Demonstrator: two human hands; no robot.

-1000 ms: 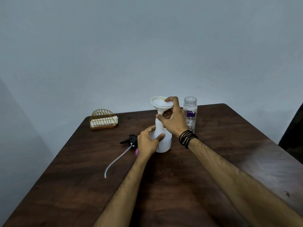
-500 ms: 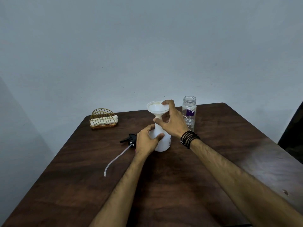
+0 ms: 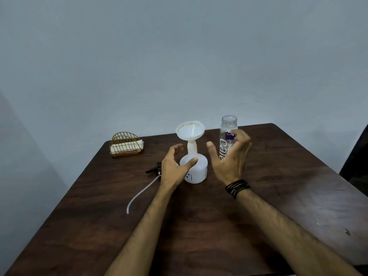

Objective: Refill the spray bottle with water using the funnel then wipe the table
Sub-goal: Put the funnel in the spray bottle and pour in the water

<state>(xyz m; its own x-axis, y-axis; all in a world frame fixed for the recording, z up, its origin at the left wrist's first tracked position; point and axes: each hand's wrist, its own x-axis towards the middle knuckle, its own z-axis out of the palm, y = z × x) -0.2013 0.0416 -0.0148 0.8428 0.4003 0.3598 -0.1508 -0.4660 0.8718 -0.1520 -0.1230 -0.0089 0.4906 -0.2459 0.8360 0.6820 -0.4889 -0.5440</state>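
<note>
On the dark wood surface a gold wire holder sits far back on the left, and a black sprayer top with a long thin tube lies beside the left hand. The white spray bottle stands in the middle with the white funnel in its neck, and a clear water bottle stands just behind the right hand. Both hands are on either side of the spray bottle, each grip spread and holding nothing; the left thumb looks like it touches the bottle.

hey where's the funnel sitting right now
In the head view, the funnel stands in the neck of the white spray bottle near the table's middle, between the open left hand and right hand.
</note>
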